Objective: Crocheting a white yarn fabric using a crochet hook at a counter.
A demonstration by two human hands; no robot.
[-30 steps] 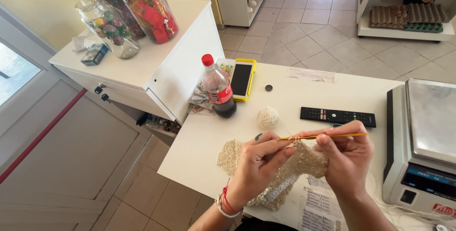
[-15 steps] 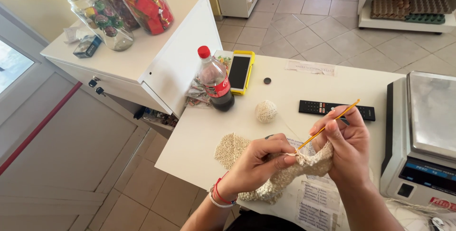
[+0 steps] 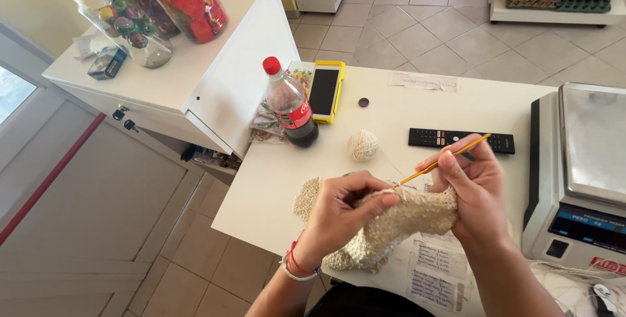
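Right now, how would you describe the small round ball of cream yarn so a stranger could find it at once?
Start at the white table and find the dark soda bottle with the red cap near its left edge. Just right of the bottle's base sits the small round ball of cream yarn, left of the black remote control. It is the only round, string-wound thing lying there.
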